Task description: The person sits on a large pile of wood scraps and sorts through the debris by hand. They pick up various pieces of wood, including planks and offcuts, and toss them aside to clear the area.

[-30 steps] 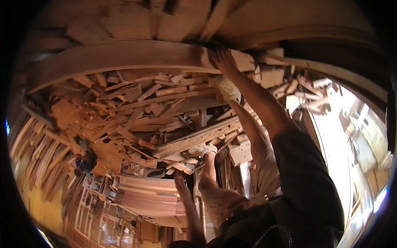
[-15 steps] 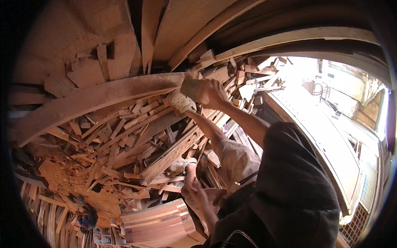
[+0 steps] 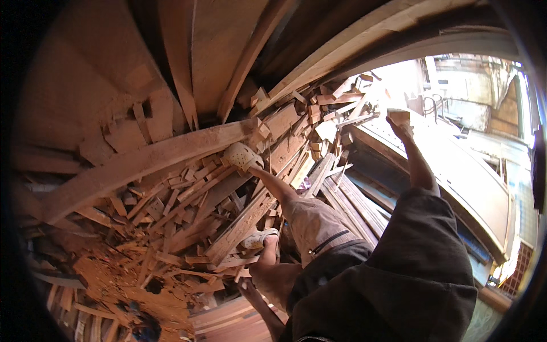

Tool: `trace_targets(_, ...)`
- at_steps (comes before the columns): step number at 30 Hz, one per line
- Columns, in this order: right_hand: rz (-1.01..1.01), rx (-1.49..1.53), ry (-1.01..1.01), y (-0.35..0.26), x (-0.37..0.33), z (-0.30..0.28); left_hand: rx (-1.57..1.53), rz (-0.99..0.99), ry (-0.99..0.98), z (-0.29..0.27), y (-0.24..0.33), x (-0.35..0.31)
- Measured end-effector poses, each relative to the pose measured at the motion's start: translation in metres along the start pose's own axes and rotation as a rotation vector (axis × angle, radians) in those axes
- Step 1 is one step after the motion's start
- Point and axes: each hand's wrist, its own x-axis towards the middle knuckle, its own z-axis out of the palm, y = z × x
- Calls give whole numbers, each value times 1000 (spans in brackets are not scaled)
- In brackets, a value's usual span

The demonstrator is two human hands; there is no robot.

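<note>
My right arm stretches out to the right, and my right hand [image 3: 403,130] is closed around a small wooden block [image 3: 399,117] held up over the bright, pale tabletop [image 3: 444,154]. Low in the view, my left hand [image 3: 248,290] is beside my bent knee, just above the striped laminated wood boards [image 3: 233,320]. It lies in shadow, and its fingers cannot be made out. My feet, in pale perforated clogs [image 3: 242,157], rest among the wood offcuts [image 3: 194,194], one leg reaching further forward than the other.
A heap of offcuts spreads under and around my legs. A long curved timber [image 3: 148,157] crosses ahead on the left, with big planks [image 3: 176,57] leaning behind. Sawdust [image 3: 119,285] covers the ground at lower left. Long boards [image 3: 350,205] lie right of my leg.
My right hand has swung from above the forward clog out to the right with the block in it. My left hand has dropped lower, toward the laminated boards. The view has shifted.
</note>
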Motion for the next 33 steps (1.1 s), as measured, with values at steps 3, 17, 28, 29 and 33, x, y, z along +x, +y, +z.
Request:
trace_targets(3,-454,380,-87,-85,-54,-21,53,-173,27,20,10,-14)
trace_targets(17,-1126,637,-1068,-178,-304,70,-294,-91,-17,54,82,-20)
trace_targets(28,-836,257,-791,-138,-192,114,-442,-139,207,48,34,-17)
trace_targets(29,-877,222,-914,-149,-188,123,-470,-129,257,57,20,-18)
trace_targets(33,-1215,26,-696,-266,-203,136,-604,-220,235,91,62,-32)
